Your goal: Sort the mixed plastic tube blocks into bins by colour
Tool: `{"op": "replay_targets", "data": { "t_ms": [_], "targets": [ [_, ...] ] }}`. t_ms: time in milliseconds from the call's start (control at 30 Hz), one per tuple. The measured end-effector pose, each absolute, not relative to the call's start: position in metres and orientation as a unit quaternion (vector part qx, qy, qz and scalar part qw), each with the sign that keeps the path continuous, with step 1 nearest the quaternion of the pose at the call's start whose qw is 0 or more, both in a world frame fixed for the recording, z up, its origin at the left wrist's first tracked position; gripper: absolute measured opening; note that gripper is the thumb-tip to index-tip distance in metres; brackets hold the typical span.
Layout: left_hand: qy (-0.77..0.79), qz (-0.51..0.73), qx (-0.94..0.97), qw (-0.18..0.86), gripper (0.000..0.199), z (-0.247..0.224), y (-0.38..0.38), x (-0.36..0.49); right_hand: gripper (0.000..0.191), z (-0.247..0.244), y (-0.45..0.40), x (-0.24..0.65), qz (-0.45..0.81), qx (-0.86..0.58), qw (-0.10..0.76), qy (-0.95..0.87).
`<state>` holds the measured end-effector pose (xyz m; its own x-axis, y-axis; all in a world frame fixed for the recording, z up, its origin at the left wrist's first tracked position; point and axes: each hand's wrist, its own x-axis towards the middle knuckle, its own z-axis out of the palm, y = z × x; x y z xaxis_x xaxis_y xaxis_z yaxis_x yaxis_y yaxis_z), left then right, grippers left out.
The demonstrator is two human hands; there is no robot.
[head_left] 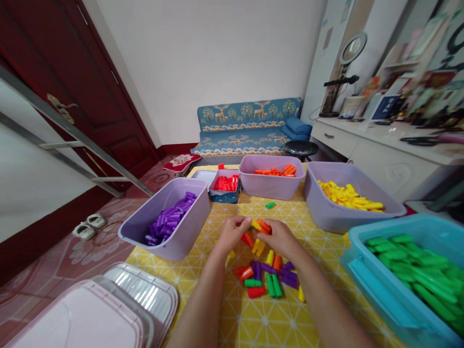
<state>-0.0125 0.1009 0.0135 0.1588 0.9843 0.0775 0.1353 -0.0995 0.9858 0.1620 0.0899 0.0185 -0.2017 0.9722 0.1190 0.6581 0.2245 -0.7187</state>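
1. Above the yellow tablecloth [250, 321], the right hand [281, 238] is pinching an orange plastic block [264, 226] between bent fingers and thumb.
2. Just beside it, the left hand [232, 233] is resting half-curled near a red block [248, 239]; I cannot tell what it is gripping.
3. Nearer the wearer, mixed-colour loose blocks [268, 268] are lying scattered.
4. Around these, 3 lavender bins [268, 191] and 1 turquoise bin [379, 292] are holding single-colour blocks.
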Motion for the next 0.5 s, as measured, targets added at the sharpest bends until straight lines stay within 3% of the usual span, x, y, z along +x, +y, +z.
{"op": "replay_targets", "data": {
  "t_ms": [300, 433, 500],
  "targets": [
    [0.466, 0.510, 0.554, 0.465, 0.033, -0.001, 0.109, -0.016, 0.017, 0.026, 0.088, 0.165, 0.254, -0.583, 0.231, -0.736],
    [0.499, 0.467, 0.586, 0.435, 0.058, -0.002, 0.107, -0.017, 0.055, 0.033, 0.086, 0.173, 0.203, -0.622, 0.178, -0.735],
    [0.516, 0.439, 0.611, 0.410, 0.056, -0.001, 0.105, -0.015, 0.055, 0.040, 0.083, 0.175, 0.166, -0.648, 0.141, -0.730]
  ]
}}
